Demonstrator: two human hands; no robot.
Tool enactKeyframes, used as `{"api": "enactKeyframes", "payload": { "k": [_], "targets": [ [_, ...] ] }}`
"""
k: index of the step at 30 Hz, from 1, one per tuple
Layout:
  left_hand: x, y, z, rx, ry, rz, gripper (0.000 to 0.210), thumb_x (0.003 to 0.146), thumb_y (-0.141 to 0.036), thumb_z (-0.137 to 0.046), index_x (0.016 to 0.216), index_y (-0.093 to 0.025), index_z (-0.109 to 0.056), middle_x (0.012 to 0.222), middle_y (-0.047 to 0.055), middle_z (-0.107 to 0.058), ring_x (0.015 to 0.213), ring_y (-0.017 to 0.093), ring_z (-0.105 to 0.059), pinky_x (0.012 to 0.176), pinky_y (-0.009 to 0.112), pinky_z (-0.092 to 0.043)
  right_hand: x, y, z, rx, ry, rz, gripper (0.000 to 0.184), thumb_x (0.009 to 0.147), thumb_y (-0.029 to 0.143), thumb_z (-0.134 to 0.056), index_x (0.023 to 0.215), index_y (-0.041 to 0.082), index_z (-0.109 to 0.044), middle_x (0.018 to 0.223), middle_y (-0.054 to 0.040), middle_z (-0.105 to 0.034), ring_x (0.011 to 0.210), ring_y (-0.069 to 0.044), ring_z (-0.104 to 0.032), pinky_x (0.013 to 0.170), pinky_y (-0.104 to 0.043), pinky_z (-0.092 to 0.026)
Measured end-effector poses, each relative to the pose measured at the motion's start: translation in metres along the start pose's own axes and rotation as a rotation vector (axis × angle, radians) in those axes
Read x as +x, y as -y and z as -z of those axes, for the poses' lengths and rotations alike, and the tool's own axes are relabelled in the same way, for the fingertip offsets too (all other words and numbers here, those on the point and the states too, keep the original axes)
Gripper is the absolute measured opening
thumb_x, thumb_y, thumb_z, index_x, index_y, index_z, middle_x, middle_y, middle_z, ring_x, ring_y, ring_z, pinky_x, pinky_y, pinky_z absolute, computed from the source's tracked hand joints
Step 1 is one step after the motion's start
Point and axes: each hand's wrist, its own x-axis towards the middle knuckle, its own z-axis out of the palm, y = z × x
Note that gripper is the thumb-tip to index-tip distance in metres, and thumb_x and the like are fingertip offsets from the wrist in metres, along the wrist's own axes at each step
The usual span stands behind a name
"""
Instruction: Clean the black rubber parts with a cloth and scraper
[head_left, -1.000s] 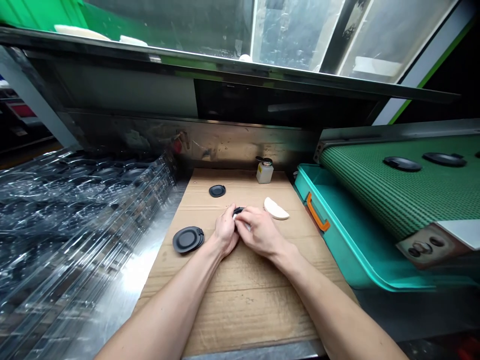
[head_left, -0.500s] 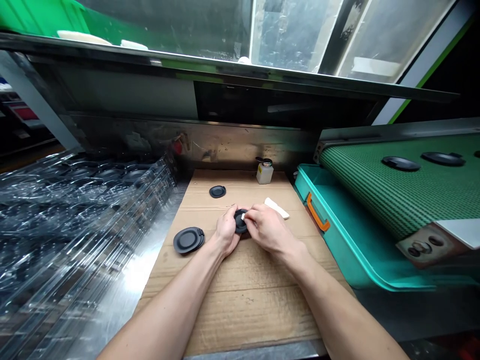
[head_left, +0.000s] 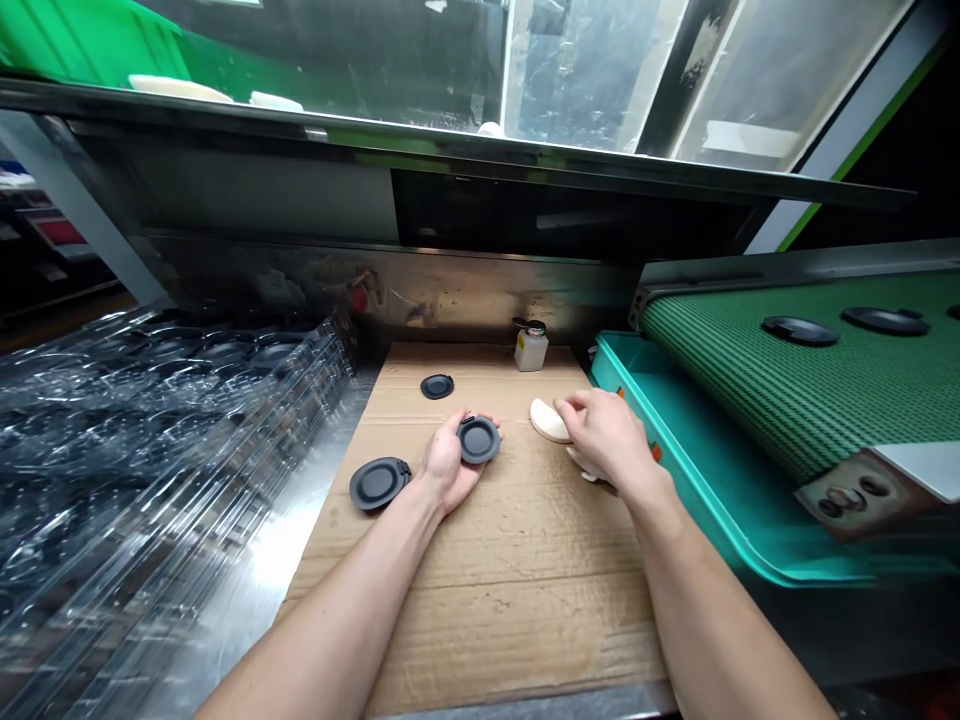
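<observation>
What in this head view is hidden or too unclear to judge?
- Right hand: palm and fingertips face away, so its contact with the white pad is unclear.
- Small bottle: label too small.
- Stacked clear trays: glare hides their contents.
- Black disc underside: covered by left hand.

Both forearms are bare and extend forward from the lower edge of the view, diverging slightly. The left hand [head_left: 448, 462] lies palm up, fingers curled loosely, thumb and fingertips closed on a small round piece. The right hand [head_left: 609, 436] is set apart to the right, palm down, knuckles uppermost, fingers bent and pointing left, wrist straight.
</observation>
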Motion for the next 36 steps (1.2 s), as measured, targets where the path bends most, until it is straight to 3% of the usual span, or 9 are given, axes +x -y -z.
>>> {"api": "enactKeyframes", "payload": {
  "k": [3,6,8,11,13,18,23,28,36],
  "targets": [
    [-0.003,-0.001,0.003,0.054,0.085,0.024,0.030,0.092,-0.038,-0.042,0.085,-0.013,-0.059,0.088,0.011,-0.065,0.073,0.020,-0.065,0.061,0.033,-0.053,0.003,0.002,-0.018,-0.004,-0.001,0.087,0.038,0.087,0.047,-0.052,0.113,0.022,-0.065,0.101,-0.0126,-0.065,0.095,-0.026,-0.057,0.074,-0.033,-0.038],
    [-0.004,0.000,0.003,0.062,0.109,0.006,0.034,0.091,-0.046,-0.043,0.088,-0.016,-0.058,0.092,0.011,-0.065,0.074,0.022,-0.065,0.061,0.036,-0.053,0.005,0.006,-0.033,0.021,0.080,0.150,0.035,0.085,0.041,-0.058,0.113,0.022,-0.065,0.096,-0.0110,-0.065,0.091,-0.025,-0.058,0.076,-0.032,-0.040],
    [-0.003,0.000,0.003,0.048,0.093,-0.021,0.036,0.091,-0.048,-0.042,0.090,-0.016,-0.057,0.091,0.012,-0.065,0.074,0.023,-0.065,0.059,0.035,-0.052,0.003,0.013,-0.038,0.106,0.008,0.161,0.035,0.087,0.038,-0.057,0.116,0.021,-0.063,0.098,-0.0102,-0.064,0.093,-0.023,-0.057,0.081,-0.031,-0.040],
    [0.000,0.000,0.002,0.008,0.065,-0.069,0.036,0.093,-0.045,-0.038,0.095,-0.015,-0.058,0.090,0.012,-0.066,0.078,0.022,-0.066,0.065,0.034,-0.053,-0.013,0.042,-0.039,0.292,-0.121,0.222,0.034,0.090,0.038,-0.053,0.117,0.020,-0.063,0.101,-0.0092,-0.063,0.095,-0.020,-0.056,0.085,-0.031,-0.041],
    [-0.001,-0.001,0.002,-0.017,0.065,-0.050,0.035,0.095,-0.041,-0.037,0.102,-0.014,-0.059,0.097,0.013,-0.067,0.086,0.021,-0.066,0.075,0.036,-0.053,-0.030,0.069,-0.040,0.345,-0.110,0.299,0.030,0.092,0.039,-0.051,0.112,0.022,-0.065,0.099,-0.0089,-0.062,0.093,-0.021,-0.055,0.082,-0.031,-0.042],
    [-0.006,-0.006,0.002,-0.052,0.146,-0.004,0.034,0.095,-0.032,-0.038,0.108,-0.012,-0.061,0.106,0.014,-0.067,0.097,0.021,-0.064,0.089,0.035,-0.051,-0.051,0.108,-0.039,0.143,-0.066,0.261,0.031,0.095,0.035,-0.041,0.116,0.024,-0.062,0.108,-0.0145,-0.054,0.099,-0.028,-0.047,0.077,-0.036,-0.042],
    [-0.005,-0.005,0.001,-0.035,0.120,0.001,0.031,0.093,-0.030,-0.041,0.110,-0.014,-0.062,0.111,0.013,-0.067,0.103,0.022,-0.063,0.092,0.037,-0.050,-0.049,0.108,-0.036,0.071,-0.016,0.294,0.031,0.094,0.028,-0.041,0.118,0.022,-0.059,0.108,-0.0157,-0.053,0.098,-0.028,-0.046,0.076,-0.037,-0.042],
    [-0.006,-0.003,0.002,-0.024,0.124,-0.009,0.029,0.093,-0.029,-0.042,0.104,-0.014,-0.064,0.113,0.012,-0.066,0.104,0.022,-0.063,0.093,0.035,-0.050,-0.048,0.109,-0.042,0.055,-0.089,0.267,0.026,0.093,0.025,-0.042,0.109,0.024,-0.063,0.098,-0.0135,-0.055,0.092,-0.027,-0.045,0.070,-0.034,-0.041],
    [-0.002,-0.004,0.004,0.008,0.096,-0.027,0.033,0.094,-0.027,-0.038,0.110,-0.011,-0.063,0.112,0.015,-0.067,0.104,0.023,-0.063,0.093,0.038,-0.050,-0.048,0.099,-0.042,0.033,-0.063,0.281,0.029,0.094,0.026,-0.040,0.117,0.024,-0.058,0.101,-0.0137,-0.054,0.094,-0.027,-0.046,0.071,-0.035,-0.041]
  ]
}}
